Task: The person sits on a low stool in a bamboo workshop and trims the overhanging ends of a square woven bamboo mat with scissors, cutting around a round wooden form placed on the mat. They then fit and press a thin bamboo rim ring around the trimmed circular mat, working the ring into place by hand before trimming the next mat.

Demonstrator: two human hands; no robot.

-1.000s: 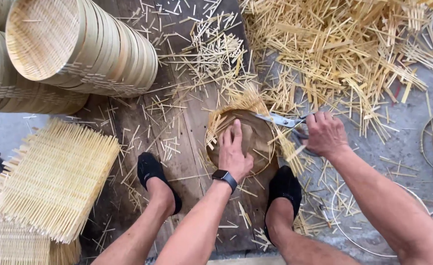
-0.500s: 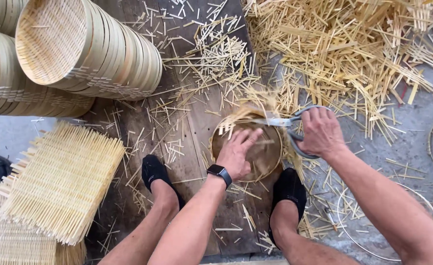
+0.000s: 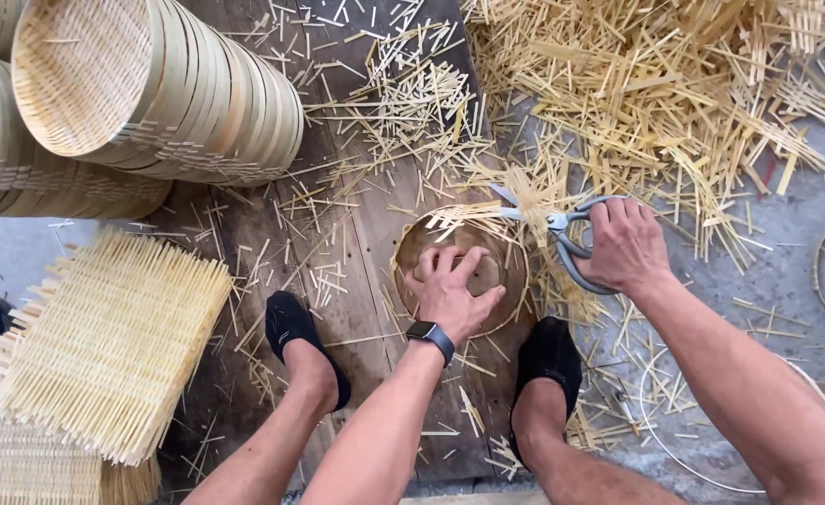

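Left hand (image 3: 451,292) lay flat on the round tray (image 3: 462,271), fingers (image 3: 436,262) slightly spread and pressing down on its centre; tray rim showed all round the fingertips. Right hand (image 3: 624,245) gripped the shears (image 3: 562,239), fingers curled tight through the handle loops, blades partly apart and pointing left from the knuckles onto the tray's far edge, where strip ends (image 3: 473,217) stuck out. Trimmed offcuts (image 3: 674,103) were piled beyond the right fingers. Stacked trays (image 3: 150,93) sat well left of both.
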